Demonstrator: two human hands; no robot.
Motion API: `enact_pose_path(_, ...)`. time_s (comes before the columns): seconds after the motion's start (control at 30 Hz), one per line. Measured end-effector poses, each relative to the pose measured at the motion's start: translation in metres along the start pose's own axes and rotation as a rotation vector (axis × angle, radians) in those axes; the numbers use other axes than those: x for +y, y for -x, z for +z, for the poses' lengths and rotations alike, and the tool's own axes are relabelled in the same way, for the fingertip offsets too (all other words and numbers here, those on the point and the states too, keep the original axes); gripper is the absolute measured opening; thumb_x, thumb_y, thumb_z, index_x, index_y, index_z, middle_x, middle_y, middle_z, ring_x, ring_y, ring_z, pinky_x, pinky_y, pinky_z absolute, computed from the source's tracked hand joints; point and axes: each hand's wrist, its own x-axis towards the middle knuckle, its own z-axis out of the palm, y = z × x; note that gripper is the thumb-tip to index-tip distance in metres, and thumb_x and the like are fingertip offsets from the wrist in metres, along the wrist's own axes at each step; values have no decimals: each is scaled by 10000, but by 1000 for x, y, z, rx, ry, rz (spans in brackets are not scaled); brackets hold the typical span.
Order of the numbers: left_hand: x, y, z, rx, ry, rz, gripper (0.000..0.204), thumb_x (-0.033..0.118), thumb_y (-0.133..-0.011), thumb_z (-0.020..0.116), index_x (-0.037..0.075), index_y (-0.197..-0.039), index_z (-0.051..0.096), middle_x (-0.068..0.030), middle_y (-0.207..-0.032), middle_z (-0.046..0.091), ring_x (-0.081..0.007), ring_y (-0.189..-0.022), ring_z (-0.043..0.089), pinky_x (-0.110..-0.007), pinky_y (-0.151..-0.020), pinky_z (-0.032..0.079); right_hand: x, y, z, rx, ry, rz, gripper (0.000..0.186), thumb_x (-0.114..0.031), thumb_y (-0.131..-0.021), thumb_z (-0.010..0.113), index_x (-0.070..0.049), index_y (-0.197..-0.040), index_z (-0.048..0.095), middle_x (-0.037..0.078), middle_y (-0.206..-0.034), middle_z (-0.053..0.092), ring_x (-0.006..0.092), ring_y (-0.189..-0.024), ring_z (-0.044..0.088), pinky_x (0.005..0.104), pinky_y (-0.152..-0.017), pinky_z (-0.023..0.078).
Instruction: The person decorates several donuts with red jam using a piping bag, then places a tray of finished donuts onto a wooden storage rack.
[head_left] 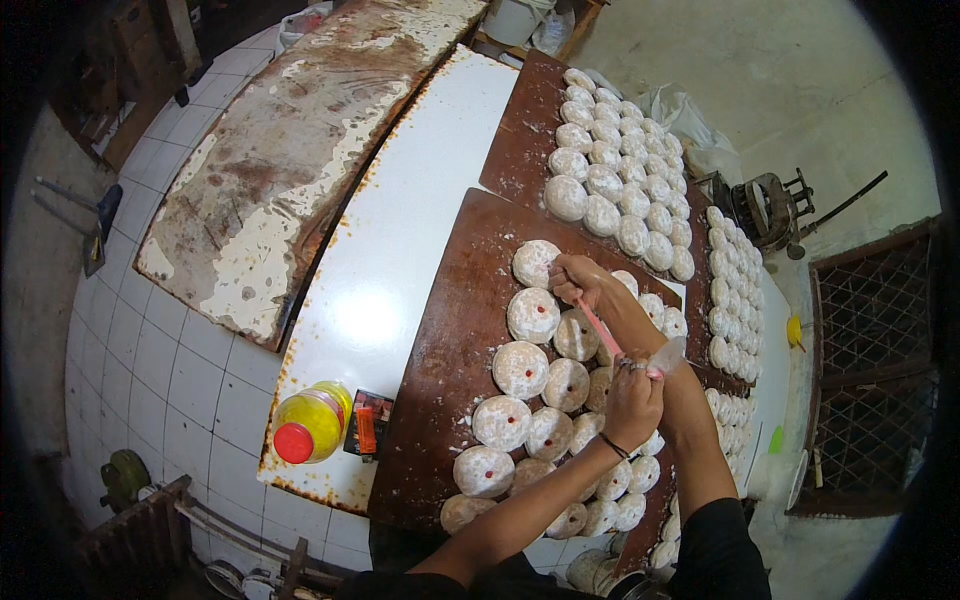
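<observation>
Round, flour-dusted dough balls [520, 370] lie in rows on a brown board [425, 430] before me. Several near ones bear a small red dot on top. My right hand [590, 283], fingers closed, is at the right side of the farthest ball [536, 263] in the left row. A thin pink strip [600, 328] runs from it to my left hand [635, 398]. My left hand is closed around the strip's near end, in front of my right forearm. Clear plastic [668, 355] sticks out beside that hand. Exactly what the strip is, I cannot tell.
More dough balls [630, 170] cover boards behind and to the right. A yellow bottle [315, 420] with a red cap stands by a dark pack with an orange lighter [366, 430] on the white tabletop [370, 260]. Farther left is a worn tabletop [290, 150]. A metal machine [765, 208] stands right.
</observation>
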Motion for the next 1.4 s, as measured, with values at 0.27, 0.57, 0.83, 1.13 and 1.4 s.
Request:
enact_pose_path(0.27,4,1,-8,-9,-101,42,223,105,-794,428,-86,-908,423,-256,-849,464,-406,-821,444,-429,-733,352,0,1,8,51,-5,4,238,-123,-797,377,-125,-569,308,-43,-478,286,37,-335,215,172,-257,193)
enact_pose_path(0.57,39,4,-40,-188,-89,162,358,58,-722,466,3,-1074,432,-199,-1175,299,-351,-1065,306,-432,-916,239,-1,54,1,-44,-35,-14,215,-118,-834,362,-99,-620,352,-42,-500,325,25,-349,216,164,-268,169)
enact_pose_path(0.83,57,-22,-74,-522,-228,408,440,-7,-637,503,29,-1074,472,-177,-1160,350,-342,-1082,332,-415,-927,256,32,283,-27,128,-174,-520,246,-215,-867,407,-102,-651,381,-69,-484,276,12,-356,212,145,-275,179)
enact_pose_path(1.13,-71,-162,-119,-369,-844,288,506,180,-645,671,20,-1081,470,-194,-989,474,-328,-961,449,-385,-811,390,292,526,-49,1192,-598,-923,226,-322,-859,405,-105,-800,427,-52,-520,362,28,-335,291,160,-244,225)
enact_pose_path(1.4,-93,-176,-109,-672,-1017,314,457,249,-585,701,61,-978,563,-196,-997,487,-332,-964,442,-400,-826,381,350,548,-19,933,-573,-924,276,-239,-837,452,-71,-644,348,12,-521,306,90,-415,255,213,-337,241)
